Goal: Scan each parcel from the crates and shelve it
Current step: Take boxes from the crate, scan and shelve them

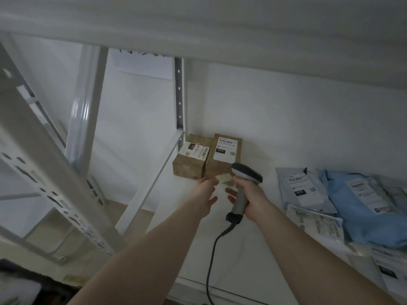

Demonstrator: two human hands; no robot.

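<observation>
Parcels sit on a white shelf inside a grey metal rack; largest are the soft mailers at right, a blue poly bag overlapping a grey mailer, w/ a white label-faced packet in front; two small brown boxes stand touching at the back-left corner, the taller box & the shorter box, labels up, both marked 010; right hand grips the corded scanner round its handle, head aimed toward the boxes; left hand reaches fwd, fingers mostly straight & relaxed, fingertips near a small pale slip at the taller box's base; can't tell if it pinches the slip or only nears it. Judged step: shelving, box just placed or being squared up, no crates in view. Next move likely calls for freeing the left hand & going back for another parcel, keeping the cable clear of the shelf edge.
</observation>
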